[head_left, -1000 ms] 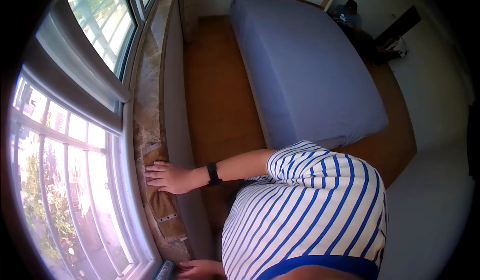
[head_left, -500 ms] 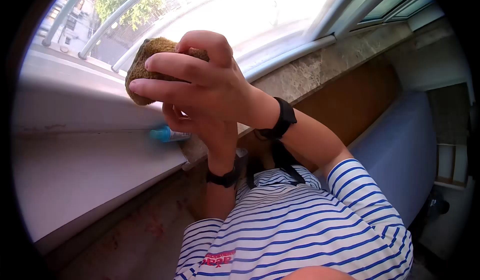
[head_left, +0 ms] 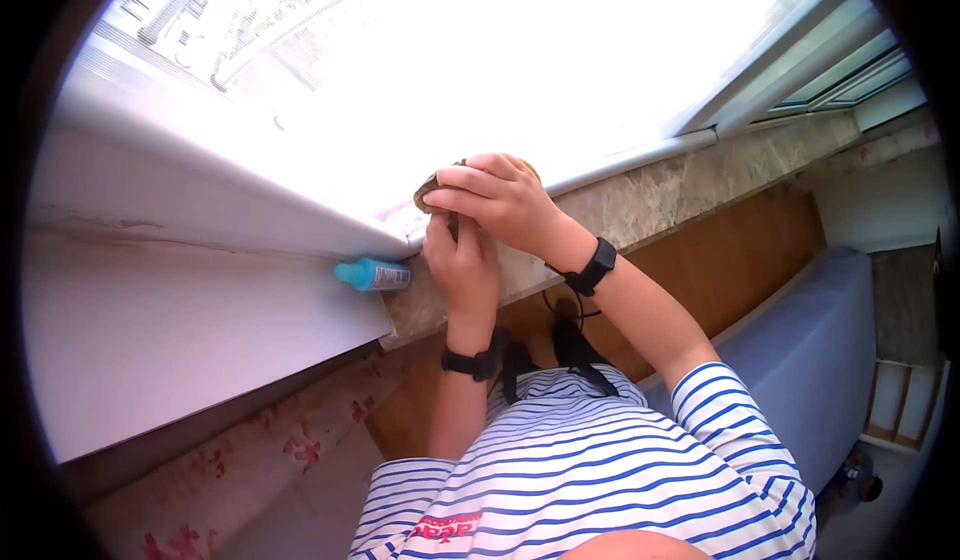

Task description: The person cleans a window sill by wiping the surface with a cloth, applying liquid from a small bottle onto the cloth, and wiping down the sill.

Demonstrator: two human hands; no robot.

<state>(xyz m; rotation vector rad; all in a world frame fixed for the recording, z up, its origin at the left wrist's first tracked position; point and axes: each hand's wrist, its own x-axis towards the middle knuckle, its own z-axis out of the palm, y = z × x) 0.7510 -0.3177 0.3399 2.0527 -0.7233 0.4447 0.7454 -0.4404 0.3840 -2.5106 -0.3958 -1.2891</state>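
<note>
A folded brown cloth [head_left: 428, 198] is bunched under my right hand [head_left: 505, 200], whose fingers wrap over its top at the window's lower frame. Part of it shows past the knuckles as well. Just below, my left hand [head_left: 463, 270] has its fingers bent up against the cloth's lower edge and appears to pinch it; the fingertips are partly hidden. To the left of that hand, a bottle with a turquoise cap [head_left: 375, 274] lies on its side by the sill.
The marble sill [head_left: 640, 175] runs up to the right under the bright window. A white ledge [head_left: 200, 330] extends left. Behind my right arm are a wooden panel [head_left: 690, 250] and a grey-blue padded piece [head_left: 800, 330]. Flowered fabric [head_left: 290, 450] hangs at lower left.
Both hands and the cloth have moved down and to the right in view, from up before the window to the lower frame. More of the bottle shows.
</note>
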